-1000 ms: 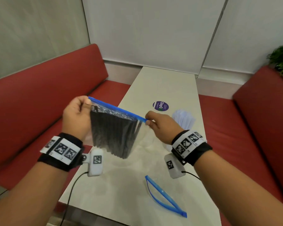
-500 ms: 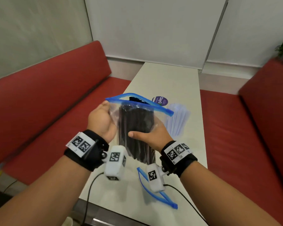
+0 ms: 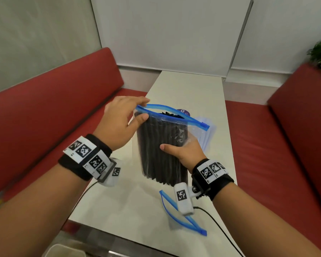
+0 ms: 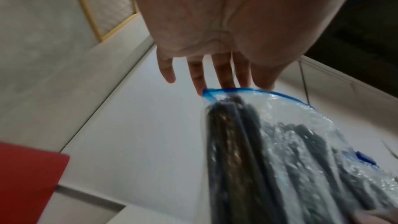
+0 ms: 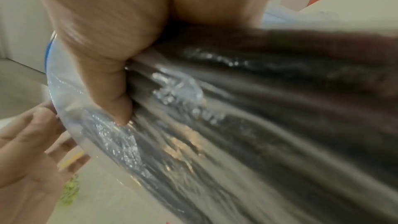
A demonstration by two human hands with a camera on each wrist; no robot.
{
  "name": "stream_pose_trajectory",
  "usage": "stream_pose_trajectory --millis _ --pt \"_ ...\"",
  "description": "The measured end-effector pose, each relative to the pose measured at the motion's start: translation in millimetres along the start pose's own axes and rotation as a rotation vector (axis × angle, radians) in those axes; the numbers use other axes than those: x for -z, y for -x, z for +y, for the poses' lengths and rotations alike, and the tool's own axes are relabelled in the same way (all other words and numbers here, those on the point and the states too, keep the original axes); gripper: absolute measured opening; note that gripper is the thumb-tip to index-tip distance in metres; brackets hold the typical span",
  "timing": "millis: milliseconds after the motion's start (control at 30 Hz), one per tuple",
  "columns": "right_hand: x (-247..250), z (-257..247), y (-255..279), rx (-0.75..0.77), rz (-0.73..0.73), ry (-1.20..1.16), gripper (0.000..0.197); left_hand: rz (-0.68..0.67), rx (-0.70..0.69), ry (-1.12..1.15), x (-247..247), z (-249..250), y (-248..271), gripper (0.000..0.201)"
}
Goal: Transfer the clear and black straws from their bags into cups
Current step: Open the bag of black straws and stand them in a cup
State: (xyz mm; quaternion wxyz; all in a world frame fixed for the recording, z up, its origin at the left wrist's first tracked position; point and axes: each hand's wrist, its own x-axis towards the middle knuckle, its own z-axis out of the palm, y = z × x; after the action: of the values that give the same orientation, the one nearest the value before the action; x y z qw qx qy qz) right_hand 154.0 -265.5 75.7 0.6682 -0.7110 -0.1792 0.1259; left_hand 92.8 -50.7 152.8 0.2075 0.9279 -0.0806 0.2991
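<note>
A clear zip bag of black straws (image 3: 161,151) stands upright above the table, its blue zip rim (image 3: 171,113) parted at the top so the straw ends show. My right hand (image 3: 174,148) grips the bag around its middle, thumb in front and fingers behind. My left hand (image 3: 144,110) is at the bag's top left corner, fingers straight, fingertips (image 4: 226,83) touching the blue rim. The right wrist view shows the thumb (image 5: 112,91) pressing the plastic over the straws (image 5: 258,125). Clear straws (image 3: 207,134) stand behind the bag, mostly hidden. No cup is plainly visible.
An empty zip bag with a blue rim (image 3: 183,219) lies flat near the white table's (image 3: 189,89) front right. A purple sticker (image 3: 183,110) sits mid-table. Red benches (image 3: 54,108) flank both sides. Wrist-camera cables (image 3: 220,230) trail off the front edge.
A second ago both hands pinched the zip's ends. The right hand then took the bag around its middle. The left hand has since left the bag's side and risen to the top corner.
</note>
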Motion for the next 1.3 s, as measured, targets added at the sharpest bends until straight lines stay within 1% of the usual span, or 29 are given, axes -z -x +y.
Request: stream_pose_trajectory --millis 33,100,167,233,267,333,400,433,533,567,600,700,767,800,867,900,933,1000,1033,1067,1133,1200,1233,1300 --pt "-2.8 -0.2 -1.5 0.003 0.001 0.008 0.054 -0.047 -0.027 -0.091 5.8 -3.6 -4.1 0.034" --pt "-7.6 -1.6 -4.3 0.004 0.007 0.023 0.058 -0.067 -0.099 -0.170 13.7 -8.8 -8.8 0.031" --pt "-12.4 -3.5 -7.0 0.007 0.031 0.016 0.060 -0.063 -0.186 -0.185 19.5 -17.4 -9.7 0.030" --pt "-14.1 -6.9 -8.9 0.014 0.056 -0.023 0.057 -0.071 -0.203 -0.143 24.2 -26.3 -8.1 0.032" --pt "-14.3 -9.5 -8.9 0.017 0.054 -0.045 0.055 -0.091 -0.156 -0.098 25.7 -30.8 -6.2 0.035" --pt "-16.8 -15.9 -8.4 0.039 0.024 -0.064 0.055 -0.153 0.016 0.017 27.7 -39.7 -3.4 0.042" --pt "-21.9 -24.0 -7.5 0.063 -0.020 -0.057 0.057 -0.188 0.181 0.134 25.0 -49.8 -2.8 0.050" --pt "-24.8 -28.3 -7.0 0.074 -0.041 -0.056 0.057 -0.205 0.252 0.232 22.0 -52.7 -2.8 0.056" --pt "-33.9 -41.3 -8.2 0.133 -0.105 -0.054 0.052 -0.274 0.420 0.723 9.9 -58.3 -3.4 0.078" --pt "-36.4 -44.1 -8.7 0.151 -0.129 -0.062 0.052 -0.290 0.457 0.837 6.1 -58.2 -2.5 0.085" --pt "-38.5 -46.7 -9.8 0.165 -0.150 -0.074 0.053 -0.287 0.465 0.883 4.3 -56.2 -1.5 0.092" --pt "-47.1 -48.9 -16.3 0.201 -0.184 -0.076 0.054 -0.251 0.440 0.891 -0.8 -54.3 2.5 0.108" --pt "-50.6 -47.1 -19.5 0.206 -0.175 -0.096 0.054 -0.203 0.486 0.971 -3.9 -54.1 4.5 0.108" --pt "-53.0 -46.1 -21.2 0.209 -0.164 -0.108 0.052 -0.207 0.508 1.023 -4.8 -56.9 5.9 0.106" --pt "-58.1 -45.9 -23.5 0.212 -0.128 -0.102 0.043 -0.304 0.508 1.086 -3.0 -57.2 8.6 0.095" --pt "-61.6 -46.2 -23.8 0.221 -0.102 -0.085 0.038 -0.370 0.485 1.065 -3.0 -55.8 10.6 0.088" --pt "-64.7 -46.5 -24.2 0.240 -0.069 -0.062 0.038 -0.424 0.456 1.020 -4.3 -51.9 12.7 0.081" --pt "-71.7 -47.0 -25.9 0.269 -0.012 0.002 0.057 -0.459 0.407 0.932 -12.7 -45.2 18.5 0.079" --pt "-75.3 -46.2 -27.7 0.257 0.008 0.031 0.066 -0.465 0.395 0.927 -16.9 -41.6 21.6 0.080" --pt "-78.0 -44.2 -29.3 0.236 0.026 0.037 0.070 -0.463 0.398 0.944 -21.7 -38.7 24.4 0.080" --pt "-82.2 -43.7 -29.8 0.170 0.051 -0.062 0.073 -0.408 0.430 0.983 -28.3 -35.9 27.5 0.078" --pt "-85.2 -45.0 -31.5 0.138 0.082 -0.184 0.075 -0.298 0.456 0.982 -33.3 -36.3 27.3 0.076" --pt "-86.5 -46.6 -32.7 0.140 0.110 -0.214 0.069 -0.253 0.465 0.963 -36.1 -37.7 27.3 0.076" --pt "-87.2 -54.5 -33.9 0.148 0.163 -0.218 0.049 -0.186 0.480 0.918 -40.6 -41.7 27.2 0.079"
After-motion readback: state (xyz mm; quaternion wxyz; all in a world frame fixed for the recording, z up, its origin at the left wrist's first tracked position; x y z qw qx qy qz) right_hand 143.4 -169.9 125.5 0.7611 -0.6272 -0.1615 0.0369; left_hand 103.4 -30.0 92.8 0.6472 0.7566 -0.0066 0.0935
